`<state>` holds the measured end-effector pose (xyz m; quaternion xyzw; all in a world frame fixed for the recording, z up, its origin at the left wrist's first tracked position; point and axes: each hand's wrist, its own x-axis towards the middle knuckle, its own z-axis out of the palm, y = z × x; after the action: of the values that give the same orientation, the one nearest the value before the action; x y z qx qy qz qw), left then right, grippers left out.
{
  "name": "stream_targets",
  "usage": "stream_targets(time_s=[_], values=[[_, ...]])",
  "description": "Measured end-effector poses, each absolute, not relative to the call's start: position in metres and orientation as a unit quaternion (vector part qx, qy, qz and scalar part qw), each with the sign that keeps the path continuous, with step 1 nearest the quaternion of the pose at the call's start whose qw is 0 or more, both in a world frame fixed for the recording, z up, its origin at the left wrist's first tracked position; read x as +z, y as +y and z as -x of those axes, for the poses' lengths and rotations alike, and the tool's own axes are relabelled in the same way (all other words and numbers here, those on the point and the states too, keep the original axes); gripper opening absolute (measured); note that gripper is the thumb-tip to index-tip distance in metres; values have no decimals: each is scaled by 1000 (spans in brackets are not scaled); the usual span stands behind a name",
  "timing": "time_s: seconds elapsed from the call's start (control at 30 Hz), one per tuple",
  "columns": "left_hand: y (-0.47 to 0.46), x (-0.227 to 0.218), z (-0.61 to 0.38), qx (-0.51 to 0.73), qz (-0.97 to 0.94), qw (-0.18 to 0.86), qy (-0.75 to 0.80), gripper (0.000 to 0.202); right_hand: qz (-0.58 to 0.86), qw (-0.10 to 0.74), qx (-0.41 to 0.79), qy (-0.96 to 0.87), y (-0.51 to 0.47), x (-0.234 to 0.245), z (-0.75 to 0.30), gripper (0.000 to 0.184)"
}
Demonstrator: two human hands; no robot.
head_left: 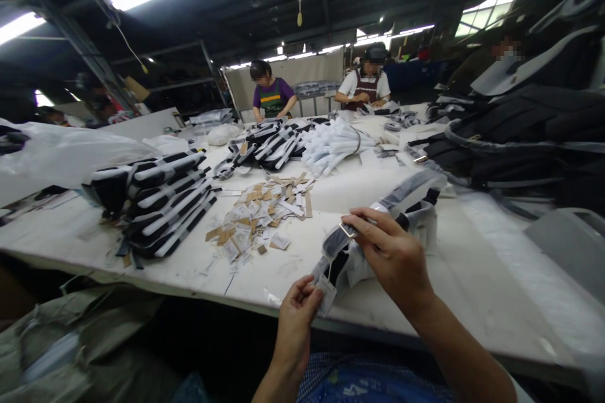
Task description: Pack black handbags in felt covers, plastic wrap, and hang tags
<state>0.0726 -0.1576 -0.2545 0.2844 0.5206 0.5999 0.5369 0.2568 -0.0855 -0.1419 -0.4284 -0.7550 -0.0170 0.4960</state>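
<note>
Along the white tabletop [472, 308], left to right, lie stacked black-and-white straps [165, 204] and scattered brown-and-white paper tags [258, 214]. By its front edge, the left hand [297, 318] pinches a small white rectangular tag [328, 296]; the right hand [394, 252] grasps a long grey strap [409, 192] near its rectangular metal buckle [348, 230]. Rightmost, black fabric bags [543, 132] are piled.

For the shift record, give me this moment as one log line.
left hand: pinching tag; right hand: holding strap near buckle; paper pieces: on table

White table [472, 289] – scattered tags [258, 211], bundles [167, 204]
</note>
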Motion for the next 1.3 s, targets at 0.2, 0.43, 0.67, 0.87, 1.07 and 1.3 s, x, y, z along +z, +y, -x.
stream_targets(time_s=[0.2,0.43,0.67,0.87,1.07,1.3], values=[[-135,-216,-65,572,-487,329,572,39,448,507,-46,-735,-81,-139,-269,31],[-107,-164,-94,529,-664,212,484,45,406,485,-61,-772,-81,-137,-265,37],[-96,-205,-111,516,-673,178,499,35,423,486,-64,-762,-79,-142,-276,37],[-108,-194,-97,502,-666,245,495,58,412,494,-49,-764,-79,-142,-277,37],[-109,-197,-103,495,-667,190,523,62,415,501,-46,-758,-77,-142,-276,39],[-130,-216,-92,531,-601,163,575,42,413,505,-44,-756,-77,-145,-280,36]])
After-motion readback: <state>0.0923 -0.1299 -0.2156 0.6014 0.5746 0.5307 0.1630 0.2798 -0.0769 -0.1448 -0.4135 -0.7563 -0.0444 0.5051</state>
